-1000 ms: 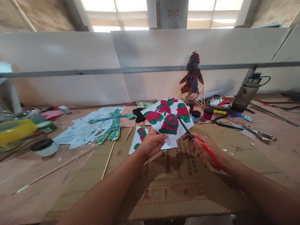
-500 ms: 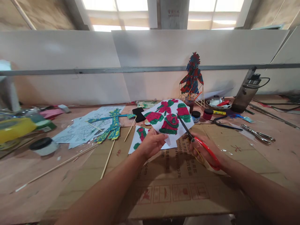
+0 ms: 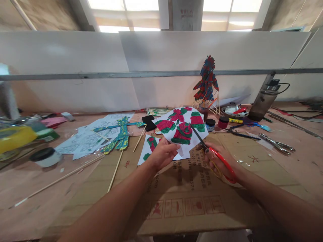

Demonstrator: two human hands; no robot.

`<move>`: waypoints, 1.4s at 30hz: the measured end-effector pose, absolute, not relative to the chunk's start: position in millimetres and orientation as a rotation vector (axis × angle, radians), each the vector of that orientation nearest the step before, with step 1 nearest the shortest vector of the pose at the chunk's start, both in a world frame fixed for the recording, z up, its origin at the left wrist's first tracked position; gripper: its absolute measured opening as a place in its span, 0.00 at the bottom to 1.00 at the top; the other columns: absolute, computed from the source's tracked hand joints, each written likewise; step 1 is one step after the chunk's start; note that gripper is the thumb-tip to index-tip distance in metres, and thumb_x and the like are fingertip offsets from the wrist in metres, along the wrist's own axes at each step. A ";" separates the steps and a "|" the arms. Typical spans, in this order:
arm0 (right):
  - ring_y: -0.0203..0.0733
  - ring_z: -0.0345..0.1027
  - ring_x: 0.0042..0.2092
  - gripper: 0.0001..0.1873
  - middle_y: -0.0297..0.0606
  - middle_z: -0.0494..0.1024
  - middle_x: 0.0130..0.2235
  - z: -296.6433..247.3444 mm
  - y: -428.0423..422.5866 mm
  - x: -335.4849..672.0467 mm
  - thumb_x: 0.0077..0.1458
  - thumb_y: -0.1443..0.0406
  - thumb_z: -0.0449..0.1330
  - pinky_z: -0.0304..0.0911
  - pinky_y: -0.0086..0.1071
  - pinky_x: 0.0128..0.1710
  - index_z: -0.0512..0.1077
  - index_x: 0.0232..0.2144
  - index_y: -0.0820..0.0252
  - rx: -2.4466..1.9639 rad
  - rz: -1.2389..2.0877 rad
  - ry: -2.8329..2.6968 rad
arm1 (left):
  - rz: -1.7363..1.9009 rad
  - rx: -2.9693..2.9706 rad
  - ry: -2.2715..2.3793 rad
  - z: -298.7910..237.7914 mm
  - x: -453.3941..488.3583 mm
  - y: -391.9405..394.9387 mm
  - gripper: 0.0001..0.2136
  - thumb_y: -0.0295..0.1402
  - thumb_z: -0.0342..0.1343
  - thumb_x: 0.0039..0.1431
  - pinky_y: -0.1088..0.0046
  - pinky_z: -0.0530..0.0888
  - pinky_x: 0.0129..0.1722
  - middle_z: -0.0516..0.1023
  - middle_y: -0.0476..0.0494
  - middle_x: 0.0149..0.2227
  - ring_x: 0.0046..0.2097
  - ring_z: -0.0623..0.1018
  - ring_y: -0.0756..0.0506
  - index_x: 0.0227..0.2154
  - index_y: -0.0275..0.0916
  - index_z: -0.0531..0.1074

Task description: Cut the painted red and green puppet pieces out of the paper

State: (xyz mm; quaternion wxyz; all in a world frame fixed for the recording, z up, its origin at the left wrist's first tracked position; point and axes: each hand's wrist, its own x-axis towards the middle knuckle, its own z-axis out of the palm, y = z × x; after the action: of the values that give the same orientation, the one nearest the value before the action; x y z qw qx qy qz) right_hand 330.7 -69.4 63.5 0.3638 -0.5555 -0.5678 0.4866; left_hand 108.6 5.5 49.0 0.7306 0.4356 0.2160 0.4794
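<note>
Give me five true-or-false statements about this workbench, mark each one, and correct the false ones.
1. The right grip holds the scissors. True.
2. The left grip holds the painted flower sheet by its far edge. False: it holds it by the near edge.
3. The blue-and-yellow figure lies partly over the line drawings. True.
4. The black-lidded jar rests on the line drawings. False: it rests on the tabletop beside them.
5. In the picture, the water bottle is right of the red-and-blue figure. True.
</note>
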 end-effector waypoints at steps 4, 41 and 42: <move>0.32 0.55 0.22 0.37 0.28 0.65 0.26 63.7 -70.0 330.2 0.50 0.35 0.62 0.51 0.25 0.18 0.72 0.48 0.56 -1.427 1.235 -1.463 | 1.051 0.958 0.476 49.8 108.3 5.7 0.23 0.23 0.72 0.45 0.67 0.81 0.41 0.88 0.39 0.41 0.41 0.87 0.39 0.47 0.38 0.79; 0.32 0.59 0.24 0.34 0.28 0.66 0.27 39.8 -60.0 335.5 0.53 0.34 0.63 0.56 0.25 0.21 0.70 0.44 0.54 -1.212 1.323 -1.397 | 1.048 0.962 0.430 49.1 111.6 3.3 0.34 0.22 0.71 0.46 0.62 0.81 0.50 0.88 0.42 0.43 0.44 0.87 0.38 0.59 0.41 0.74; 0.32 0.58 0.23 0.35 0.28 0.65 0.26 40.8 -60.1 335.3 0.52 0.33 0.63 0.56 0.25 0.20 0.71 0.43 0.55 -1.221 1.307 -1.400 | 1.048 0.960 0.432 49.2 111.7 3.4 0.34 0.22 0.71 0.45 0.62 0.81 0.49 0.88 0.42 0.43 0.44 0.87 0.39 0.58 0.41 0.74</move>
State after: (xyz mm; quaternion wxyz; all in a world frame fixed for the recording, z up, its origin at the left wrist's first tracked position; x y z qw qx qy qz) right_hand 335.3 -60.1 40.8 0.4213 -0.4875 -0.5590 0.5219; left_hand 111.7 3.4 49.2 0.7367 0.4369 0.1966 0.4772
